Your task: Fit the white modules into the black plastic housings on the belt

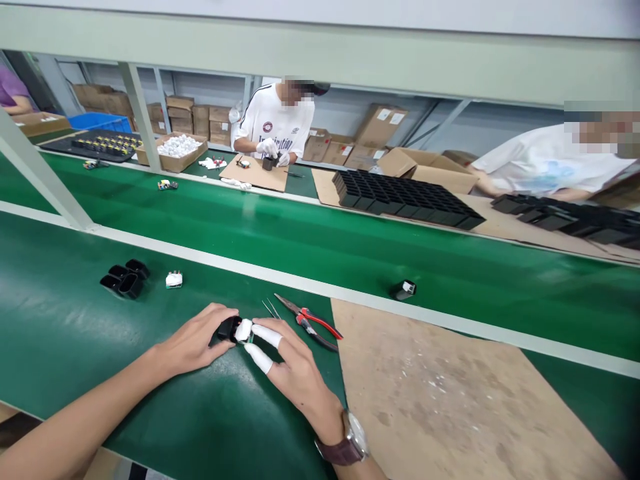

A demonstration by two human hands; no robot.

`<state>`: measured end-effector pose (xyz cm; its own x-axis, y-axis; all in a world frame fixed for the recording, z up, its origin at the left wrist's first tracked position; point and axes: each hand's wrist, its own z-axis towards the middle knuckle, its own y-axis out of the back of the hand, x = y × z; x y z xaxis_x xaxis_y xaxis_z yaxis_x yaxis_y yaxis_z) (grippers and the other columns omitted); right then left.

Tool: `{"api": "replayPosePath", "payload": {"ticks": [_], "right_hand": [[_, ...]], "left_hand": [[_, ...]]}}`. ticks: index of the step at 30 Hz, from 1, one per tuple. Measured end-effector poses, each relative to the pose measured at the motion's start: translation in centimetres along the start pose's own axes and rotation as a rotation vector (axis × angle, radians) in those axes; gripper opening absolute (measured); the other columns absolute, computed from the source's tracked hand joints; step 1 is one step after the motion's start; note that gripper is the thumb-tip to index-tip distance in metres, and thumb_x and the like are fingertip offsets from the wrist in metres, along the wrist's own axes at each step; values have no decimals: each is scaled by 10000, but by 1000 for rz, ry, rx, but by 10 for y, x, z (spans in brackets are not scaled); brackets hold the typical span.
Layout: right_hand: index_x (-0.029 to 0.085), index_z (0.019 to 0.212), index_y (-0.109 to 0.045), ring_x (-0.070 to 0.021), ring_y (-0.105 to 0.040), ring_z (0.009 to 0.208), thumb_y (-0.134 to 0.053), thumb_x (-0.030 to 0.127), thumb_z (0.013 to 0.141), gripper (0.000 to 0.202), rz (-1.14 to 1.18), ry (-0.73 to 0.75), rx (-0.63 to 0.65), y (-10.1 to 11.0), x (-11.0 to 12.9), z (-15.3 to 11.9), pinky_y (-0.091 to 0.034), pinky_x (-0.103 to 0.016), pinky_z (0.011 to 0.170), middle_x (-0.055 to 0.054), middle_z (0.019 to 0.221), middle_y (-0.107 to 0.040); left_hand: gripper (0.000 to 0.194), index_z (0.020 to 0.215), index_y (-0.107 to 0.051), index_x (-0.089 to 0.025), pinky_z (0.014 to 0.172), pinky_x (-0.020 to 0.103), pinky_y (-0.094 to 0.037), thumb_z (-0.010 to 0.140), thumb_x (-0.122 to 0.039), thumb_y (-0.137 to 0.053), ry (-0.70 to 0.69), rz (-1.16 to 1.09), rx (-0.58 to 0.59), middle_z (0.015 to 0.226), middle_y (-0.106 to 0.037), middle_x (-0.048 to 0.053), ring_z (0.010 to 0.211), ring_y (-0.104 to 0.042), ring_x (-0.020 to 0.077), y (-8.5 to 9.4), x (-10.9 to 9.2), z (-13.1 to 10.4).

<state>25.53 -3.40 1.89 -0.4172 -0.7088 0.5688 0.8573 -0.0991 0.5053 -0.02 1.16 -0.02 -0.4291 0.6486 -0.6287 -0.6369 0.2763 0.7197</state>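
White-topped circuit board (243, 331) sits at the right end of a black plastic housing (228, 328), the two roughly lined up left to right; insertion depth unclear. Right hand (293, 363), nearer the board, pinches it using white finger cots (259, 359); left hand (197, 337) grips the housing from the left. Green worktop (200, 413) below, long-nose pliers (306, 319) far right of hands, cardboard sheet (450, 400) right, co-worker (273, 123) beyond the green belt (250, 233).

The held cup (227, 329) is black, the insert (243, 331) mostly white.
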Motion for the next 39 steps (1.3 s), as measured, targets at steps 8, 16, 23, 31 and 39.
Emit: {"api": "replayPosePath", "payload": {"ticks": [8, 16, 23, 31, 39], "right_hand": [[244, 1392, -627, -260, -694, 1171, -691, 91, 973, 450, 40, -67, -116, -4, -2, -9, -639, -451, 999, -120, 1281, -685], [253, 1438, -594, -256, -680, 1197, -663, 68, 974, 504, 37, -69, -61, -15, -2, -14, -644, -439, 994, -122, 1306, -667], [274, 1478, -560, -248, -677, 1190, -654, 60, 983, 548, 2, -55, -29, -15, 3, -10, -615, -435, 1022, -114, 1294, -668], [272, 1493, -530, -258, -682, 1192, -633, 81, 998, 540, -43, -54, 6, -16, 6, -8, -630, -431, 1002, -123, 1300, -667], [235, 1462, -552, -244, -659, 1214, -637, 50, 990, 513, -12, -46, 7, -15, 6, -7, -610, -419, 1020, -127, 1316, -653]], "left_hand": [[668, 1563, -354, -296, 1069, 468, -579, 996, -301, -706, -5, -67, -67, 1361, -643, 120, 1251, -657, 271, 3, 5, 1], [698, 1601, -308, -296, 1063, 477, -584, 1013, -280, -684, -57, -98, -78, 1393, -621, 145, 1274, -641, 272, -1, 1, -2], [640, 1573, -351, -299, 1063, 471, -588, 1016, -247, -661, -15, -75, -57, 1394, -606, 130, 1282, -635, 272, 1, 0, -2], [603, 1554, -386, -279, 1072, 509, -554, 1014, -237, -650, -44, 34, -58, 1386, -640, 129, 1288, -617, 303, 0, 1, -2], [568, 1547, -379, -276, 1070, 508, -539, 1036, -252, -624, -27, 48, -32, 1395, -635, 125, 1286, -611, 296, -1, 0, -1]]}}
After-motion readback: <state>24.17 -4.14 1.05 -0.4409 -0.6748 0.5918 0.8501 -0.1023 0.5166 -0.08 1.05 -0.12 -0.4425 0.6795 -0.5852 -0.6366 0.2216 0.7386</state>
